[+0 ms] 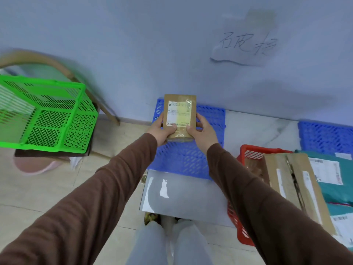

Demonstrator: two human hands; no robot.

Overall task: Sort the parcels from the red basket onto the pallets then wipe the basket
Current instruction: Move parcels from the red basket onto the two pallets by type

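Risk of misrouting small brown parcel (pixel 180 116) if label misread or dropped short of blue pallet (pixel 191 157) onto grey bag; held upright above it, left hand (pixel 162 131) and right hand (pixel 202 131) both clamped on lower edges, arms outstretched, red basket (pixel 248 152) still loaded at right.

The tiled floor (pixel 47 190) is seen running to the wall. A blue pallet (pixel 183 159) is laid against the wall edge, a grey parcel (pixel 181 192) at its near side. A second blue pallet (pixel 324 134) and a red basket (pixel 246 153) are set rightward. At left, what appears to be a pink basin (pixel 34 165) is placed.
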